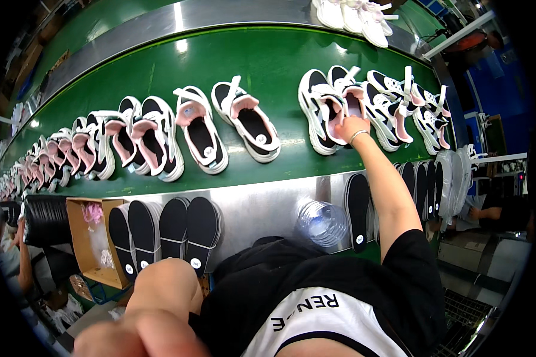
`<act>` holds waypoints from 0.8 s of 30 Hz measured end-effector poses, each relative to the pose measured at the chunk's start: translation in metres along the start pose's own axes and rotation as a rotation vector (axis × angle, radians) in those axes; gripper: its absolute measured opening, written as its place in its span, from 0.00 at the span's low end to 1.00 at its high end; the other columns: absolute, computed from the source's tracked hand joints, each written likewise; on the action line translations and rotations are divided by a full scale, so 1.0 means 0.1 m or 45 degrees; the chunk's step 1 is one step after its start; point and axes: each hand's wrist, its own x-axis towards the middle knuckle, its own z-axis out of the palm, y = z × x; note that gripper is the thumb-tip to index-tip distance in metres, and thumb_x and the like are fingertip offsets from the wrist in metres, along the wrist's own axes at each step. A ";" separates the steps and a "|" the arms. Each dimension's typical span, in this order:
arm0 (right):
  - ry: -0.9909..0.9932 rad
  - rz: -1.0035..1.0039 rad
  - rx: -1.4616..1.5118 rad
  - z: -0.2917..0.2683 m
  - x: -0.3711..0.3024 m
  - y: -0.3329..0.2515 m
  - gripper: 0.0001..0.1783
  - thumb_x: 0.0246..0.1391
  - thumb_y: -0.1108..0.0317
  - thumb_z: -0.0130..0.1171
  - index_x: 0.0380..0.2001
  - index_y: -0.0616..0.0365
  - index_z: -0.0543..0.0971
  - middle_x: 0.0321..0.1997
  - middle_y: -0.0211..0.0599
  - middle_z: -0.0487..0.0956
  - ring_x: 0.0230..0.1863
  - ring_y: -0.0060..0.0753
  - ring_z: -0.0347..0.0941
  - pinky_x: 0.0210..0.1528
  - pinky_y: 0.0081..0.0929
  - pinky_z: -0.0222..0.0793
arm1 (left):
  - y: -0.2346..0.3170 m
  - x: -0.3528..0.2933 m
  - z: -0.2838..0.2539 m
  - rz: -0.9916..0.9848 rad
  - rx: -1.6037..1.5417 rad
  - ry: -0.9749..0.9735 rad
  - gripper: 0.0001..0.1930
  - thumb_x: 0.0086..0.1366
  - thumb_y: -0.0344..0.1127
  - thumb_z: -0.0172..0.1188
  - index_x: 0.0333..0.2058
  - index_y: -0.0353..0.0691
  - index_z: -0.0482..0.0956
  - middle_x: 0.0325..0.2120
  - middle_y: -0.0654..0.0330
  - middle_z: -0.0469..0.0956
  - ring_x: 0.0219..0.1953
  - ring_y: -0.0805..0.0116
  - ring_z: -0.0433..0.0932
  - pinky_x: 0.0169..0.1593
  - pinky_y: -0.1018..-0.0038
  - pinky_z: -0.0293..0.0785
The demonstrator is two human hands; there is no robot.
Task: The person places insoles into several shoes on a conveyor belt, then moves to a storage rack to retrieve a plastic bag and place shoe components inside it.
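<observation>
On the green conveyor belt [268, 65], my right hand [352, 127] reaches to a pair of black-and-white sneakers with pink lining. Its fingers are closed at the opening of the left sneaker [314, 113]; the fingertips are partly hidden. The other sneaker [339, 74] of that pair lies against it, partly behind the hand. My left hand [140, 339] is raised very near the camera at the lower left, blurred, with its fingers not clear. Left of the pair, two more sneakers [257, 128] [202, 134] lie with black insoles showing inside.
A long row of sneakers [89, 146] runs left; more pairs [387, 116] stand right. Banded black insoles [202, 229] lie on the metal ledge [250, 202], beside a cardboard box [80, 220]. A clear plastic tub [323, 223] sits before me. White shoes [363, 21] stand beyond the belt.
</observation>
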 end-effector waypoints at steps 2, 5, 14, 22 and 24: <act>-0.154 0.051 0.041 -0.08 -0.06 0.00 0.24 0.42 0.50 0.45 0.30 0.58 0.77 0.36 0.43 0.75 0.39 0.39 0.72 0.44 0.35 0.61 | -0.03 -0.18 -0.10 0.047 0.320 0.067 0.05 0.48 0.26 0.56 0.23 0.40 0.69 0.24 0.64 0.68 0.25 0.70 0.67 0.30 0.75 0.63; -0.100 -0.095 0.404 0.08 -0.10 0.15 0.22 0.38 0.54 0.48 0.25 0.65 0.77 0.28 0.53 0.75 0.32 0.46 0.73 0.37 0.35 0.66 | -0.91 -0.31 -0.03 -0.734 0.885 -0.252 0.12 0.46 0.29 0.59 0.32 0.37 0.73 0.33 0.57 0.73 0.36 0.62 0.71 0.41 0.71 0.66; -0.138 -0.338 0.600 0.08 -0.59 0.23 0.23 0.41 0.51 0.50 0.25 0.64 0.75 0.24 0.52 0.75 0.30 0.47 0.72 0.32 0.33 0.65 | -2.00 -1.90 0.25 -0.838 1.279 -1.593 0.08 0.47 0.35 0.52 0.29 0.43 0.71 0.35 0.60 0.69 0.33 0.62 0.71 0.31 0.68 0.69; -0.019 -0.581 0.763 0.00 -1.09 0.44 0.19 0.42 0.58 0.49 0.18 0.68 0.73 0.17 0.46 0.73 0.22 0.37 0.69 0.26 0.33 0.62 | -0.64 -1.61 0.00 -0.649 1.673 -0.888 0.04 0.46 0.36 0.51 0.21 0.43 0.70 0.21 0.63 0.66 0.27 0.66 0.68 0.31 0.71 0.64; -0.019 -0.497 0.872 -0.16 -1.50 0.27 0.20 0.41 0.57 0.47 0.17 0.67 0.74 0.15 0.50 0.72 0.19 0.42 0.71 0.24 0.35 0.63 | -0.15 -1.50 -0.07 -0.710 2.072 -0.608 0.04 0.46 0.35 0.50 0.21 0.44 0.68 0.20 0.64 0.66 0.26 0.67 0.68 0.30 0.72 0.63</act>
